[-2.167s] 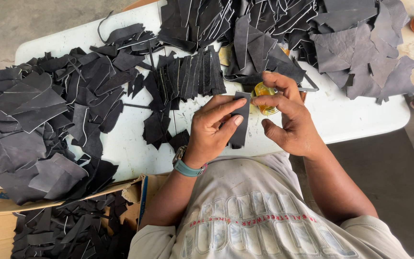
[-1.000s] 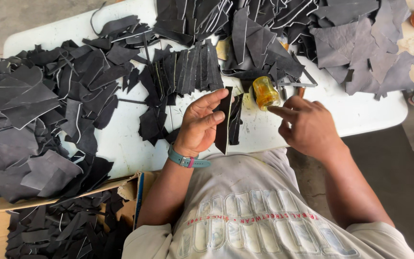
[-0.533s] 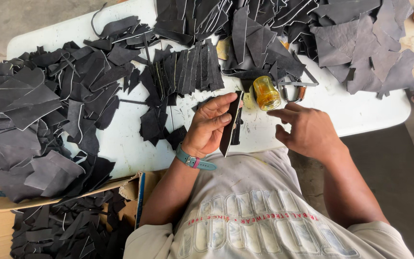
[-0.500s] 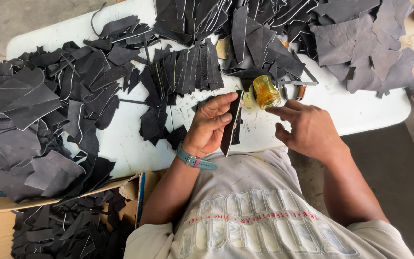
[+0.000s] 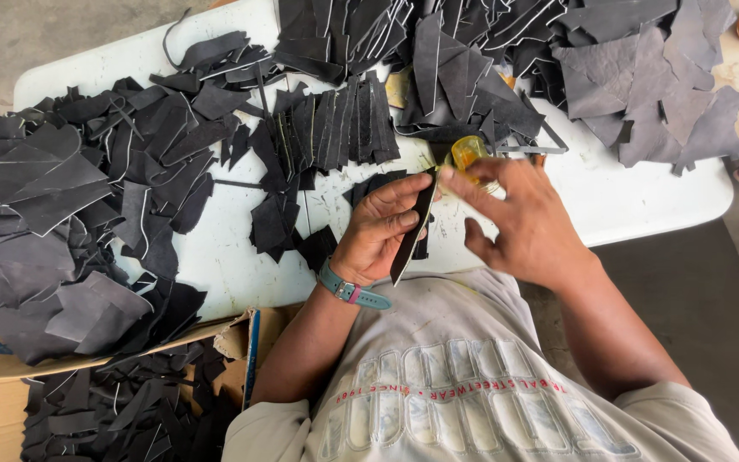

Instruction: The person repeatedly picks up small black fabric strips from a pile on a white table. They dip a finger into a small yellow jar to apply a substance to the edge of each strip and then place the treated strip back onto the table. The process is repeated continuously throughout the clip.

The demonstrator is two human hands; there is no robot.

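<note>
Blk strip point(image 5: 412, 227) in left hand point(image 5: 378, 231), right hand point(image 5: 519, 218) touching top.

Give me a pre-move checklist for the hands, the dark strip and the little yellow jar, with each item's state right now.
1. Left hand has a grip on the dark strip: ok, thumb and fingers pinch it.
2. Strip is raised off the white table: ok, it stands tilted in the hand.
3. Right hand is free: ok, fingers spread, nothing in them.
4. Yellow jar is within reach: ok, just beyond the right fingertips.
5. Jar is open: cannot tell, the hand partly hides it.
6. Fanned row of strips is clear of the hands: ok, apart from them.
</note>
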